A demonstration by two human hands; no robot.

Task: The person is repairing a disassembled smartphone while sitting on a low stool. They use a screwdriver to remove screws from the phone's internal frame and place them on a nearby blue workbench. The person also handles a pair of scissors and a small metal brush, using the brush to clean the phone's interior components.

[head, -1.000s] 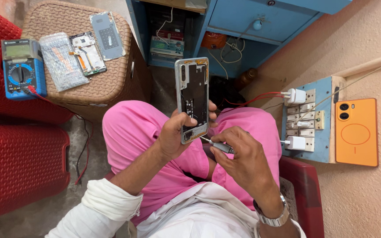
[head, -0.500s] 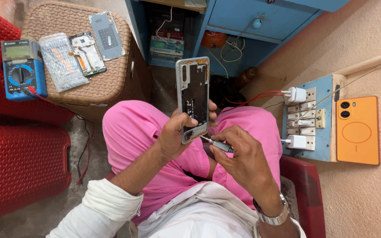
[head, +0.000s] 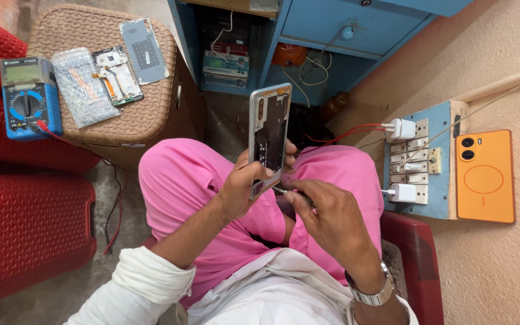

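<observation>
My left hand (head: 245, 186) grips the lower end of an opened phone frame (head: 268, 135), held upright above my pink-trousered lap with its inner side facing me. My right hand (head: 326, 216) pinches a thin metal tool (head: 279, 191) whose tip touches the frame's bottom edge. A metal watch (head: 369, 293) sits on my right wrist.
A brown wicker stool (head: 145, 114) at upper left carries a blue multimeter (head: 28, 96), a bubble-wrap bag (head: 79, 84), a phone board and a back cover. Red plastic stools (head: 25, 229) stand left. On the right wall hang a switchboard with chargers (head: 413, 159) and an orange phone (head: 484, 176). A blue cabinet (head: 308, 36) is ahead.
</observation>
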